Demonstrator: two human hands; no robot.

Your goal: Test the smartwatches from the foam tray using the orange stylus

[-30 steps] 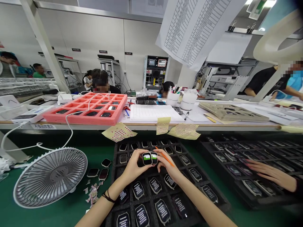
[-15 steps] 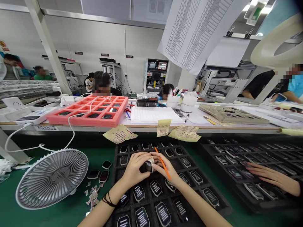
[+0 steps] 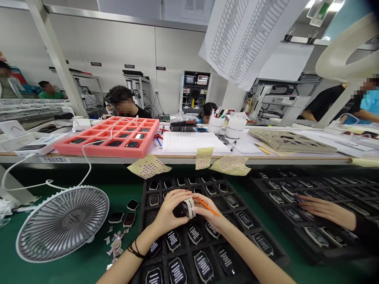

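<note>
My left hand (image 3: 171, 212) is closed around a smartwatch body (image 3: 188, 207) with a pale case, held tilted on edge above the black foam tray (image 3: 141, 221). My right hand (image 3: 209, 212) has a thin orange stick (image 3: 209, 206) gripped in it, slanting down to the right. The right fingers also touch the watch's right side; part of the case is hidden by the fingers. Below, several watches with lit text screens lie in the tray's compartments, such as one watch (image 3: 194, 233) just under my hands.
A white fan (image 3: 63, 224) stands at left, near loose watches (image 3: 116, 217) and paper scraps (image 3: 116, 246). On the shelf sit a pink foam tray (image 3: 108, 136) and paper sheets (image 3: 192, 142). A co-worker's hand (image 3: 327, 211) rests over another black tray (image 3: 308, 252) at right.
The orange stick has swung flatter, its lower end moving right and up. The watch shows more of its edge between my hands. The co-worker's hand has shifted left.
</note>
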